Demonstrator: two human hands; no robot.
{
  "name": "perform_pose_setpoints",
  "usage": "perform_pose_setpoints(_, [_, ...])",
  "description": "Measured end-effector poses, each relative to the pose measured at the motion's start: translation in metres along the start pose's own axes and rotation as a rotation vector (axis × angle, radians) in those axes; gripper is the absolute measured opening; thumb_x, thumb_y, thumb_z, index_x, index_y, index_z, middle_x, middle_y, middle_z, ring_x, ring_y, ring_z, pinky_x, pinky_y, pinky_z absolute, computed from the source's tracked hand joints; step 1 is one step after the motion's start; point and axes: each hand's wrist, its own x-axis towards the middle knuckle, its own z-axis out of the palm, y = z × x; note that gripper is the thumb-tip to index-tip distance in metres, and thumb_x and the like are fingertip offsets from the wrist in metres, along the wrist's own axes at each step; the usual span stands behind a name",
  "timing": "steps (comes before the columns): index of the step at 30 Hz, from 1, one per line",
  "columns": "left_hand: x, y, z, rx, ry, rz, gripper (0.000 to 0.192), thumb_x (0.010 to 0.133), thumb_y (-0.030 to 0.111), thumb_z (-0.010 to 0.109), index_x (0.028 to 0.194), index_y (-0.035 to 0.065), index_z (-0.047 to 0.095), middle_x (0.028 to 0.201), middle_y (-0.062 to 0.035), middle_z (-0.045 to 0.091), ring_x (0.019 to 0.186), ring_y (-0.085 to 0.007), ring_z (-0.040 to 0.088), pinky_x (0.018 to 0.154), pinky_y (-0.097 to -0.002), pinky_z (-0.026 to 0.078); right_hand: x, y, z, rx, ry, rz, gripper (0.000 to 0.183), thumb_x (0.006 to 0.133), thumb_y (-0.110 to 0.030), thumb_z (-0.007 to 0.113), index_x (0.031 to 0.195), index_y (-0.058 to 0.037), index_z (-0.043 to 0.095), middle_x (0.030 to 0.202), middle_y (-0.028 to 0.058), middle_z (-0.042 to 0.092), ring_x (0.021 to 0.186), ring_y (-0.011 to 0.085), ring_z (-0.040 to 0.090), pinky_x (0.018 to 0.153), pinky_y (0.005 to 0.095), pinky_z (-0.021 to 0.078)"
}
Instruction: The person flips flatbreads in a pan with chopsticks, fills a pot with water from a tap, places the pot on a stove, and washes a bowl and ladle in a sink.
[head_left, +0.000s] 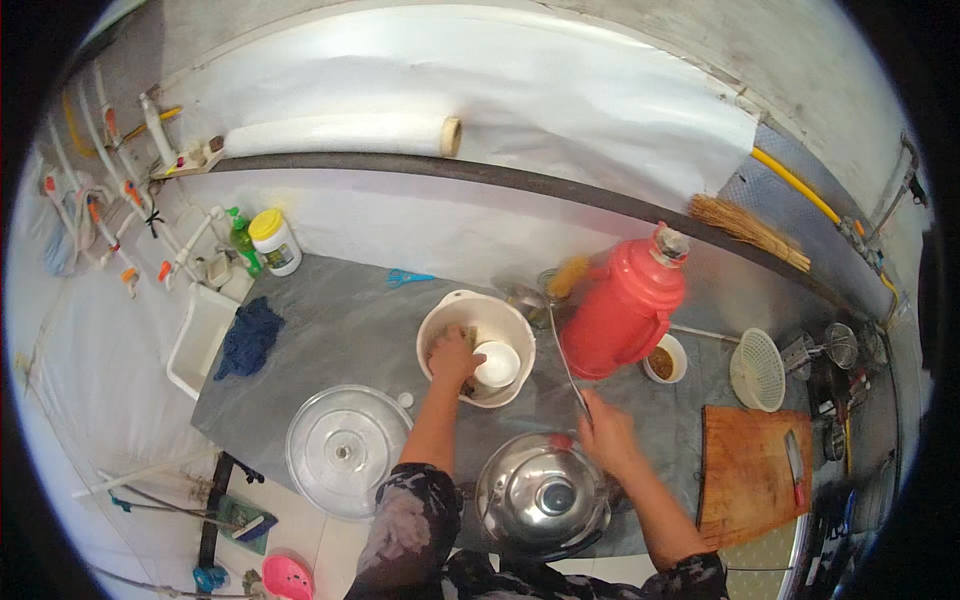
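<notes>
My left hand (454, 358) is down inside a deep off-white plastic bucket (514, 322), its thumb at the edge of a small white bowl (498, 364). Whether the fingers grip the bowl is not clear; some dark brownish matter shows beside them. My right hand (609, 436) is closed around the handle of a long metal ladle (565, 364), which points away from me toward the wall. Its far end lies near a yellow brush-like thing (570, 277). Just below my right hand sits a covered pot with a shiny domed metal lid (517, 480).
A red thermos flask (611, 315) stands right of the ladle, near a white cup of brown seasoning (661, 361). A flat aluminium lid (330, 427) lies left. Further right are a colander (757, 371) and a wooden chopping board (739, 480) bearing a knife (795, 465). Blue scissors (409, 277) lie behind.
</notes>
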Motion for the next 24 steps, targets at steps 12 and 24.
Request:
perform_pose_setpoints(12, [0.017,0.005,0.017,-0.325,0.126,0.115,0.07,0.065,0.012,0.069,0.127,-0.0018,0.04,0.108,-0.0225,0.058,0.101,-0.0385,0.057,0.085,-0.0451,0.046,-0.055,0.024,-0.007,0.135,0.112,0.065,0.043,0.076,-0.009,0.058,0.117,0.0004,0.051,0.083,0.0214,0.062,0.074,0.038,0.061,0.065,0.0437,0.0486])
perform_pose_setpoints(24, [-0.094,0.001,-0.143,-0.98,-0.021,0.274,0.073,0.066,0.0,0.06,0.134,-0.0037,0.035,0.12,-0.0177,0.052,0.105,-0.0254,0.055,0.09,-0.0333,0.045,-0.106,0.05,-0.041,0.15,0.421,-0.061,0.03,0.074,-0.007,0.061,0.103,-0.0006,0.057,0.073,0.0142,0.059,0.06,0.0311,0.056,0.057,0.0382,0.0457])
